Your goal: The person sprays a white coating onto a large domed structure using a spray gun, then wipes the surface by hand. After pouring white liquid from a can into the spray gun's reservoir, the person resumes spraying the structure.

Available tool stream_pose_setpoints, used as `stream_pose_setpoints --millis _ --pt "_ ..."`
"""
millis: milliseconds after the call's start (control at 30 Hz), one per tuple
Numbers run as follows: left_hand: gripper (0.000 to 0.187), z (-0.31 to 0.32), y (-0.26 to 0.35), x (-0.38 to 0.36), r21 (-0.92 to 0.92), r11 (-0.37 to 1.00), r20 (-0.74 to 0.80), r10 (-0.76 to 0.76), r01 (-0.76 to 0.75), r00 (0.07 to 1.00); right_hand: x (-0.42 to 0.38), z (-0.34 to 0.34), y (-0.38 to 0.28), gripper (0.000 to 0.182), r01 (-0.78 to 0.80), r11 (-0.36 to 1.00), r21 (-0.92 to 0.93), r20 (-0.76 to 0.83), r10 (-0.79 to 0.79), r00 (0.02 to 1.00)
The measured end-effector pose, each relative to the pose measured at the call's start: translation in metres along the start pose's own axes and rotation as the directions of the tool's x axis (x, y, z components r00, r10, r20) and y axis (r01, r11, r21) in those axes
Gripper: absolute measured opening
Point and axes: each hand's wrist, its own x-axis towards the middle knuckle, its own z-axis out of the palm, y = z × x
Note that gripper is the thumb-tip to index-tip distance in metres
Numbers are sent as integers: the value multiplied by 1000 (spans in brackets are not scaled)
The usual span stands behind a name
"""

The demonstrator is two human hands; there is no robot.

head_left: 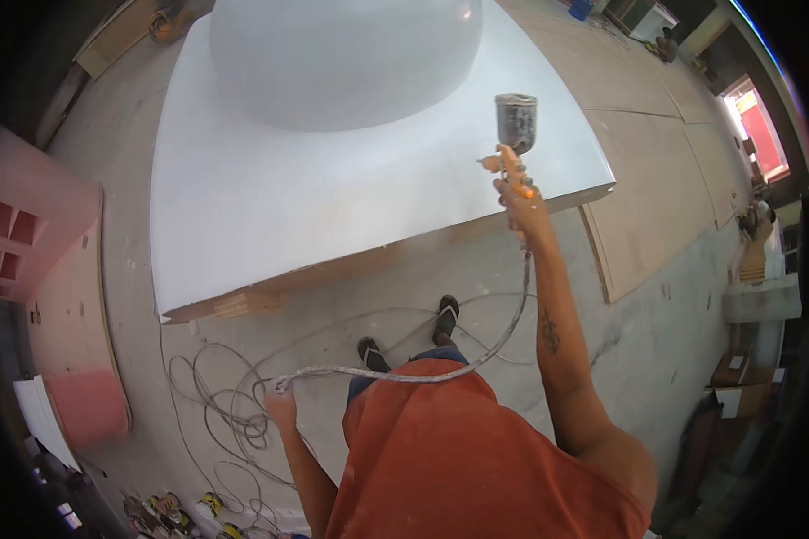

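Observation:
My right hand (523,205) is wrapped round the handle of an orange spray gun (511,166), whose dark, stained cup (516,124) stands on top. The gun is held over the near right part of a large white panel (243,202), with its nozzle side toward the left. From the gun's base a paint-spattered air hose (440,373) curves down across my body to my left hand (280,404), which is closed around it. A big rounded white form (346,67) rises from the panel's far part.
Loose hose coils (234,404) lie on the floor at left. Wood blocks (247,304) sit under the panel's near edge. Flat boards (647,207) lie at right, pink furniture pieces (58,207) stand at left, and cans (162,512) are at lower left.

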Motion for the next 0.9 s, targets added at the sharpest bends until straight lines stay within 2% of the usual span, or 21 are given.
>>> stream_pose_setpoints --millis 67,133,200,233,267,300,333,400,467,533,567,600,633,667,700,733,800,900 --pt "27 -12 -54 8 36 999 -60 -38 40 997 -37 45 -9 27 -59 992 114 171 39 985" --pt "28 -31 -86 4 76 994 -124 -74 84 990 -76 85 -27 26 -127 981 147 291 80 953" --pt "31 -53 -99 0 -103 951 -62 -300 293 952 -104 121 -38 25 -131 981 145 382 66 922" --pt "31 -56 -115 0 -103 948 -71 -307 300 949 -114 134 -43 24 -133 980 149 449 53 892" --pt "34 -51 -143 1 -198 923 -83 -352 331 932 -123 143 -48 24 -132 980 150 458 50 888" --pt "36 -49 -158 0 -291 889 -90 -394 355 915 -130 147 -54 24 -169 967 192 541 39 840" --pt "36 -52 -154 -7 -287 889 -96 -397 357 913 -133 145 -56 24 -213 950 229 619 27 785" --pt "37 -51 -155 -15 -437 828 -62 -418 351 906 -136 149 -53 24 -231 939 255 623 23 782" --pt "37 -56 -129 -23 -418 835 -56 -417 358 907 -136 143 -51 25 -248 927 282 622 20 783" --pt "37 -54 -119 -22 -402 843 -47 -409 357 911 -131 121 -47 24 -139 966 218 453 26 891" --pt "34 -43 -123 -18 -402 867 -38 -337 294 941 -125 108 -42 24 -139 966 219 447 27 894" --pt "31 -33 -126 -16 -406 885 -28 -263 229 964 -115 95 -34 24 -123 977 177 337 57 940" --pt "31 -32 -110 -17 -406 885 -20 -259 229 966 -105 80 -26 24 -115 985 129 222 85 971" --pt "28 -40 -69 -20 -259 955 -31 -158 145 987 -95 64 -19 24 -117 985 126 213 88 973" --pt "25 -39 -38 -22 -109 993 -28 -50 46 998 -82 46 -14 25 -64 994 93 123 52 991" --pt "25 -33 -28 -23 -108 994 -18 -34 32 999 -70 27 -6 25 -20 998 59 26 18 999" --pt "22 -12 -7 -16 -55 989 -5 140 -140 990 -42 -10 14 26 3 1000 21 -49 -2 999" --pt "21 10 41 -21 -77 976 115 209 -202 971 8 -78 45 29 36 995 -95 -159 -51 986"
